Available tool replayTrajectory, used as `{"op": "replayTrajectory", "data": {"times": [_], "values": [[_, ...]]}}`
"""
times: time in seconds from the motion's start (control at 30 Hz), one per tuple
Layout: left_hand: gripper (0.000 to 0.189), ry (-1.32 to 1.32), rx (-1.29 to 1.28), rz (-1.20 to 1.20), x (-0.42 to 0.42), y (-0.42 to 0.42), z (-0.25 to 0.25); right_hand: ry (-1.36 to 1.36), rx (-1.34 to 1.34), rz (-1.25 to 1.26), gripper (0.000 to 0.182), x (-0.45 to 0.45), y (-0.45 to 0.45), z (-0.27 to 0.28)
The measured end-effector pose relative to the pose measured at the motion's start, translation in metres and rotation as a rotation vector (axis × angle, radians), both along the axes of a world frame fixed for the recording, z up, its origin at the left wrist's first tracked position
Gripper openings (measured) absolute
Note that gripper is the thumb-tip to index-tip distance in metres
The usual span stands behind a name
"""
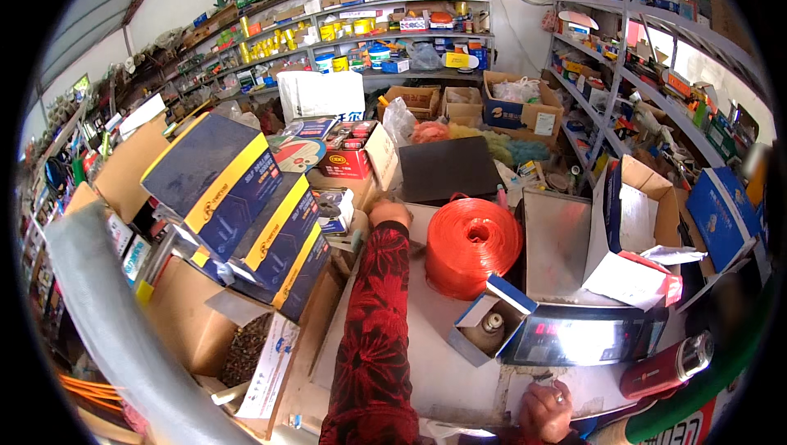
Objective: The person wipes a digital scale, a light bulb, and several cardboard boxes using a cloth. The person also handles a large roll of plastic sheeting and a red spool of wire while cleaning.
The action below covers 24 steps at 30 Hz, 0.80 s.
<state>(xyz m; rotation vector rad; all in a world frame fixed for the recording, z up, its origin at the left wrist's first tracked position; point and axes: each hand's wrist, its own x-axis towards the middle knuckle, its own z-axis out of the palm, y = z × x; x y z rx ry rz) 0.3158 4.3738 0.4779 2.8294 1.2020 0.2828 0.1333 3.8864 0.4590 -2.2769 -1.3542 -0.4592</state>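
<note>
My left hand (pixel 390 213), in a red and black patterned sleeve, reaches forward to the far edge of the pale tabletop, beside a cardboard box; what its fingers touch is hidden. Low in the view, my right hand (pixel 546 411) rests curled at the table's near edge, with nothing seen in it. Between them lies a roll of red plastic twine (pixel 473 247). A small open box (pixel 494 321) with a light bulb (pixel 486 333) in it leans near a digital scale's display (pixel 572 334). The scale's metal plate (pixel 556 248) is behind that display.
Stacked blue and yellow screw boxes (pixel 246 211) and an open box of small screws (pixel 267 365) stand left. A red flask (pixel 667 365) lies right, below an open carton (pixel 639 217). A black flat panel (pixel 450 168) lies ahead; loaded shelves (pixel 406 36) line the walls.
</note>
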Motion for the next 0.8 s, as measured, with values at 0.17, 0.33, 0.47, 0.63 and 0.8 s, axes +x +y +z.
{"op": "replayTrajectory", "data": {"times": [0.17,0.33,0.47,0.63,0.8], "values": [[0.036,0.113,0.006,-0.061,-0.045,-0.018,-0.003,-0.022,0.033,-0.033,0.022,0.002,0.008,0.009],[0.025,0.06,-0.044,0.017,-0.082,-0.035,-0.023,-0.048,0.074,-0.041,0.019,-0.002,0.008,0.01],[0.025,0.131,0.072,-0.191,-0.136,-0.091,0.01,-0.047,0.094,-0.053,0.021,0.002,0.003,0.004],[0.026,0.228,0.1,-0.285,-0.208,-0.114,0.015,-0.045,0.099,-0.024,0.021,0.0,0.003,0.005],[0.023,0.229,0.186,-0.373,-0.198,-0.115,0.009,-0.033,0.084,-0.036,0.022,0.001,0.004,0.006]]}}
